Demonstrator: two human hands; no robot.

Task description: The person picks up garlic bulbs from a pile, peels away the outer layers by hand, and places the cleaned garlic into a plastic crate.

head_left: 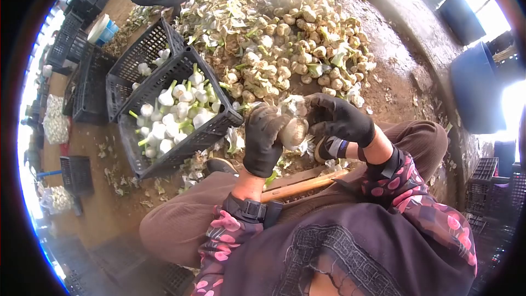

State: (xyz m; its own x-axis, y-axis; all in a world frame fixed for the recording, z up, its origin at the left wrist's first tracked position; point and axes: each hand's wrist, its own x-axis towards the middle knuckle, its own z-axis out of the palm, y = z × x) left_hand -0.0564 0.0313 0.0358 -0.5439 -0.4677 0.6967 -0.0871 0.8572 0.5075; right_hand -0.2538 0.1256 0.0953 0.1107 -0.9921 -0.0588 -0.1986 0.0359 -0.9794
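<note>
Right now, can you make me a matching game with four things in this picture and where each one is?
Things
1. dirty brownish garlic bulb
2. clean white garlic bulbs with green stalks
3. big heap of unpeeled tan garlic bulbs
4. large blue plastic tub

Places
A. piled on the ground ahead
B. inside the black plastic crate
C. at the far right side of the view
D. held between the black-gloved left hand and right hand

Pairs: 1-D, 2-B, 3-A, 4-C
</note>
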